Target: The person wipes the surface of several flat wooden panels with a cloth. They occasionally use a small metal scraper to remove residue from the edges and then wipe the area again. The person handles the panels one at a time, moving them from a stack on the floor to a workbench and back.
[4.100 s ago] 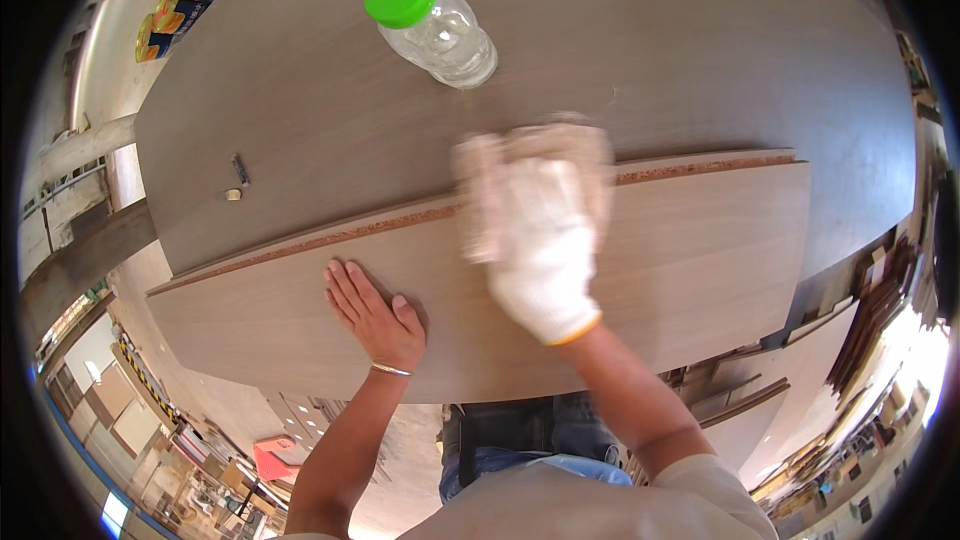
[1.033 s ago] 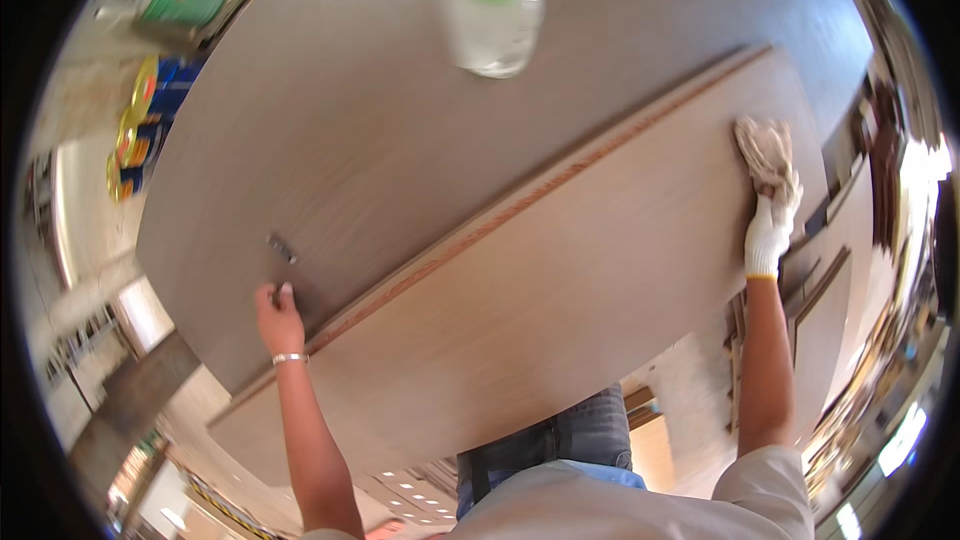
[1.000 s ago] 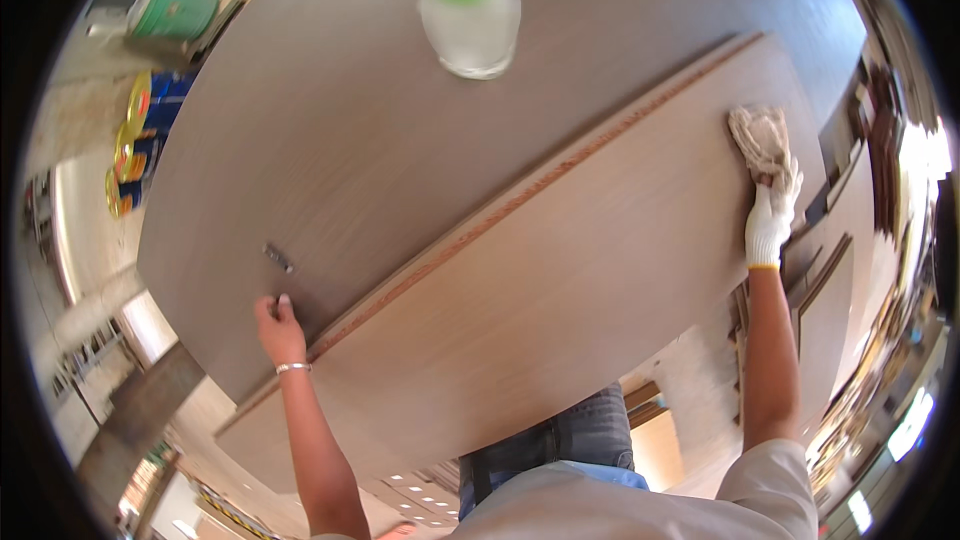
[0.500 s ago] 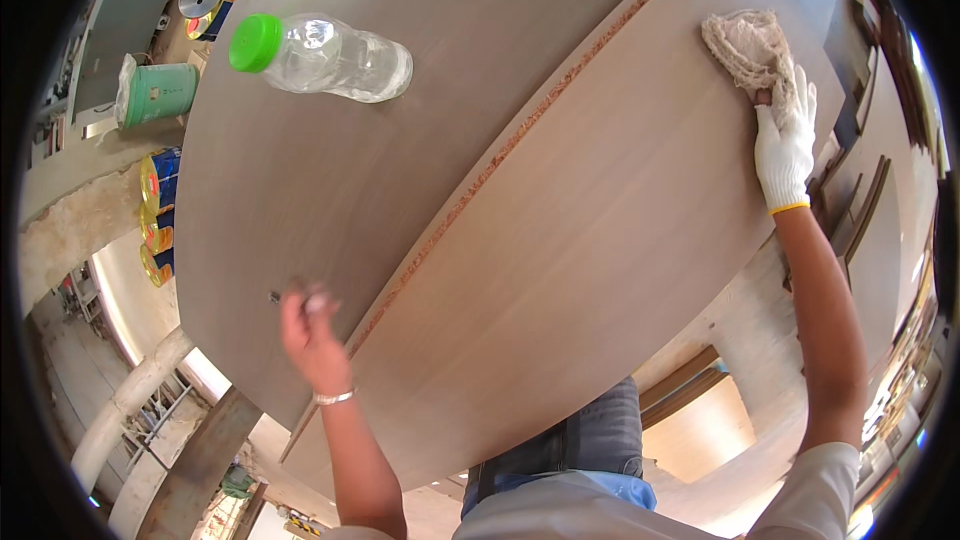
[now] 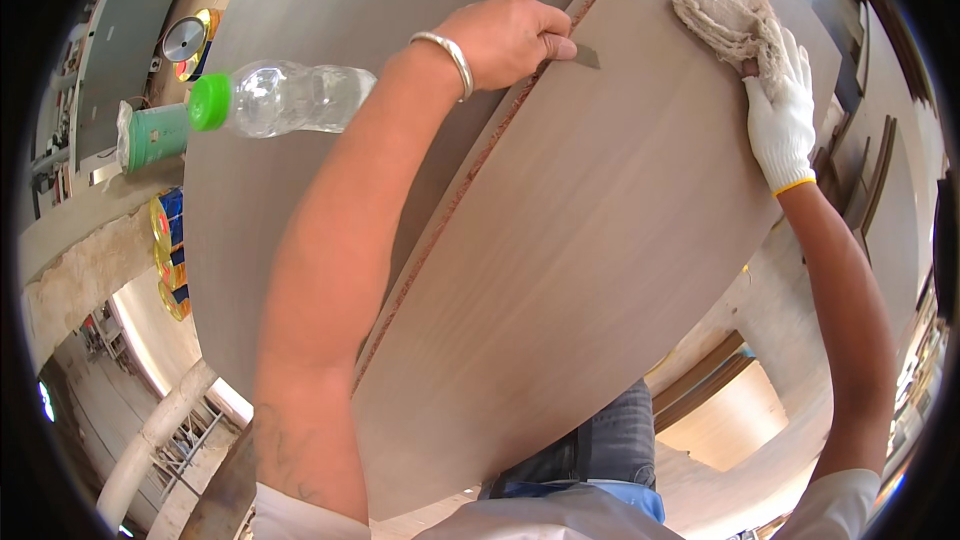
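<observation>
My left hand (image 5: 515, 40), bare with a bracelet at the wrist, is closed on a small flat metal blade (image 5: 585, 57). The blade pokes out past the thumb over the near board, beside its rough chipboard edge (image 5: 460, 190). In a white knit glove, my right hand (image 5: 783, 115) holds a crumpled pale rag (image 5: 722, 15) against the far right part of the smooth brownish-grey near board (image 5: 560, 270). Its thumb is tucked under the cloth. A clear plastic bottle (image 5: 290, 97) with a green cap lies on the board behind, partly covered by my left forearm.
The near board overlaps another large board (image 5: 270, 270) of the same colour. Beyond the left edge are a green bucket (image 5: 155, 135), several yellow-and-blue cans (image 5: 170, 220) and a grey cabinet (image 5: 140, 30). Wood pieces (image 5: 865, 190) lean at the right.
My left hand has swept from the lower left up to the far middle, across the chipboard edge, and a blade now shows in it. My right hand stays on the rag, nearly unmoved.
</observation>
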